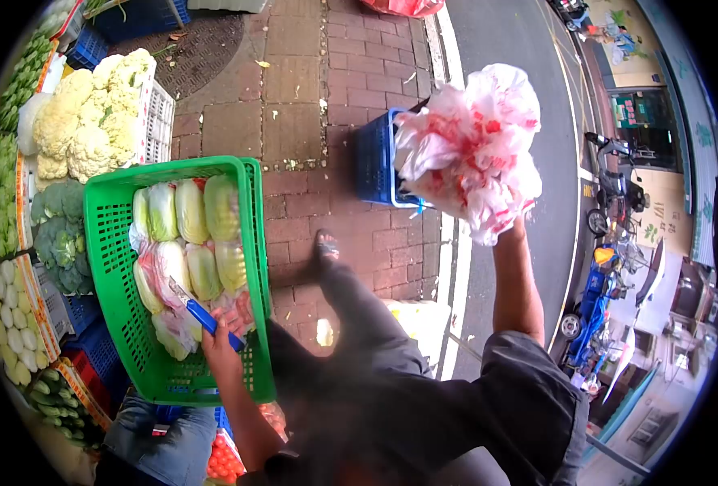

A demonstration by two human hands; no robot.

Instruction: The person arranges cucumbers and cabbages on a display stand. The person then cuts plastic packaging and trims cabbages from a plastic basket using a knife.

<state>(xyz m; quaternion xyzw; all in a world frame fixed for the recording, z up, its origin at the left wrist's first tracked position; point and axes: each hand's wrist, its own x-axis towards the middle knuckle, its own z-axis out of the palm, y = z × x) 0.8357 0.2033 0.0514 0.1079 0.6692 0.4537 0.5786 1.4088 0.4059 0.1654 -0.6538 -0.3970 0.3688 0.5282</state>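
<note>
The blue-handled knife [202,317] is in the left-centre of the frame, over the lower right part of a green crate [114,283] of pale cabbages [191,212]. Its long axis runs diagonally: the butt of the handle is at the lower right, and the blade points to the upper left, away from the person's body. The left hand [220,350] is the nearer one, its fingers curled around the handle, so the blade reaches out beyond them over the cabbages, some of which are wrapped in clear plastic. Whether the blade touches the wrapping cannot be told.

The right arm [519,283] stretches up the right side of the frame, well apart from the knife, and ends at a bundle of red-and-white plastic bags [476,146]. The bags hide the right hand, so the state of its fingers cannot be told. The bundle overlaps a blue crate [378,158] at upper centre. Cauliflowers [92,117] lie at the upper left, with broccoli [62,235] below them, just beside the green crate.
</note>
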